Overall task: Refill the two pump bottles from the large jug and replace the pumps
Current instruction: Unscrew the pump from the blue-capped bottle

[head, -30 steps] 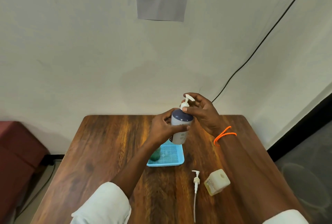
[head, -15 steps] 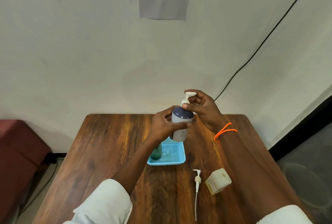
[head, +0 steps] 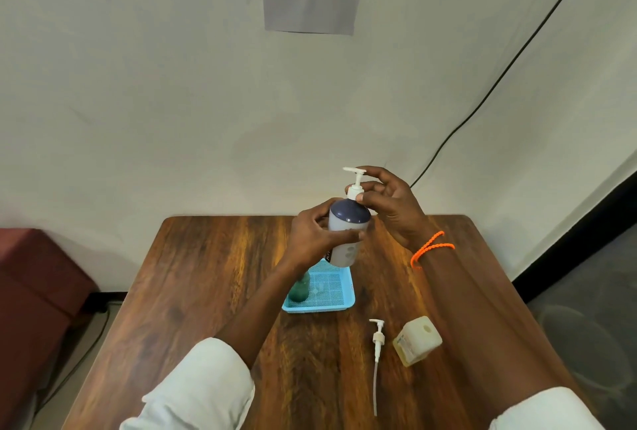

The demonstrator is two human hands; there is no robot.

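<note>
We gripped white bottle in left hand, above blue tray. Right hand fingers pinched its pump collar, probably screwing it. Green bottle below left hand, spare pump beside jug nearer us: second refill seemingly left.

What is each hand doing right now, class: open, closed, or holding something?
Left hand: grips the body of the pump bottle.
Right hand: fingers pinch the white pump at the bottle's neck.

Soft, even indoor light, faint shadows on the wall, wide-angle bending at the edges, slightly soft focus
</note>
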